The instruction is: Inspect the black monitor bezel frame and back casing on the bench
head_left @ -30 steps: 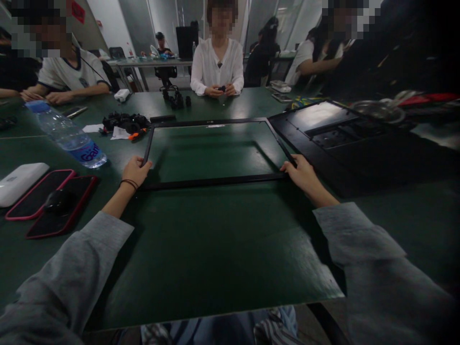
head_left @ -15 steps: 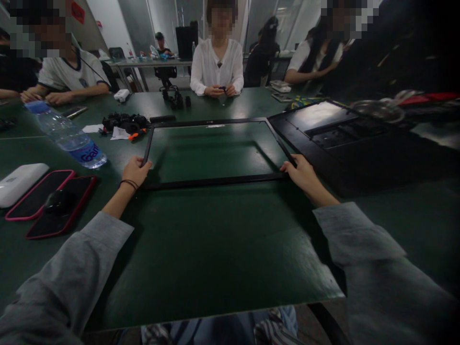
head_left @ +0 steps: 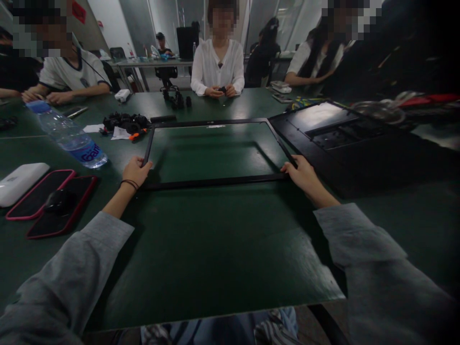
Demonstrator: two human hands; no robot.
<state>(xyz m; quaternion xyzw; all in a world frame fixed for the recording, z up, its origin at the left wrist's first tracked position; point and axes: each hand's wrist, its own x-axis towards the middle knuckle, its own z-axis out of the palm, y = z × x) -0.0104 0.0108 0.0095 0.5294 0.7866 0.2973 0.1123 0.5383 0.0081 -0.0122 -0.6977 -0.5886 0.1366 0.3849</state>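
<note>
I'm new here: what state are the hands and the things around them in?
Black frame: gripped, middle open.
Left hand: closed on the frame's left side.
Right hand: closed on its right side.
Bottle: cap on.
Pink-edged phone: screen dark.
Red-edged phone: screen dark, black object on top.
White box: lying flat.
Black panel: lying on the table.

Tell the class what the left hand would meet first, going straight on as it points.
The black frame, whose left side the left hand grips; depth beyond is hard to judge.

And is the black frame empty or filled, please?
Empty, it seems: the green tabletop shows through the black frame between the left hand and the right hand.
</note>
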